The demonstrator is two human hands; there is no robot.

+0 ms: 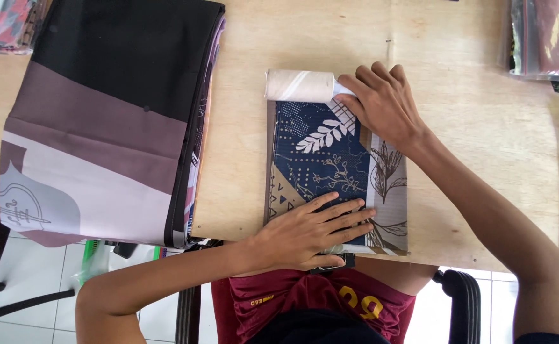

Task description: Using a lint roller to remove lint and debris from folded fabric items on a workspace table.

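Note:
A folded cloth [321, 167], navy blue with white leaf and dot prints and a grey leafy edge, lies on the wooden table [458, 114]. My left hand [311, 229] presses flat on its near end, fingers spread. My right hand [384, 102] grips the handle of a white lint roller [300, 86], whose roll rests across the far end of the cloth.
A stack of large folded fabrics [107, 121] in black, mauve and pale grey covers the table's left side. Clear plastic bags with cloth [547, 38] sit at the far right corner. The table's near edge is at my lap, with a chair armrest [461, 296] below.

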